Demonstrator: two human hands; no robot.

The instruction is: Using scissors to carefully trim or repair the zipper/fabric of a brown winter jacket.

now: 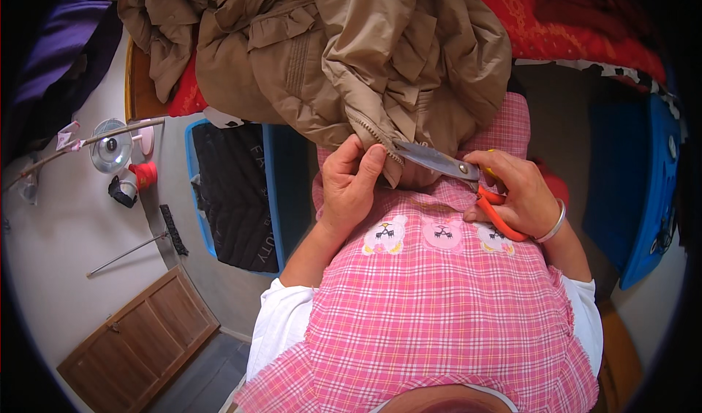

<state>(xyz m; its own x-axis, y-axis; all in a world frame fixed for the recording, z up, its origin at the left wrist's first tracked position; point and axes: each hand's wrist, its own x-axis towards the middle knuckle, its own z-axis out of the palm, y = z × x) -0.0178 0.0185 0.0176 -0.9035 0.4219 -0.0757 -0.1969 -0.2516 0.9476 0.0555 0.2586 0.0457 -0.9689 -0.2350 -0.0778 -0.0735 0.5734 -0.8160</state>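
Observation:
A crumpled tan padded jacket (322,55) is heaped in front of me, its zipper edge (376,139) hanging down toward my lap. My left hand (349,186) pinches that edge just below the zipper. My right hand (515,194) grips a pair of scissors with orange handles (497,212). Their steel blades (435,159) point left and touch the jacket edge beside my left thumb. Both hands rest over my pink checked apron (446,296).
A red patterned cloth (563,25) lies behind the jacket at the upper right. A blue bin (272,194) holding dark fabric stands at my left, another blue bin (654,208) at my right. Small items, a metal lid and a wooden door panel lie on the floor at left.

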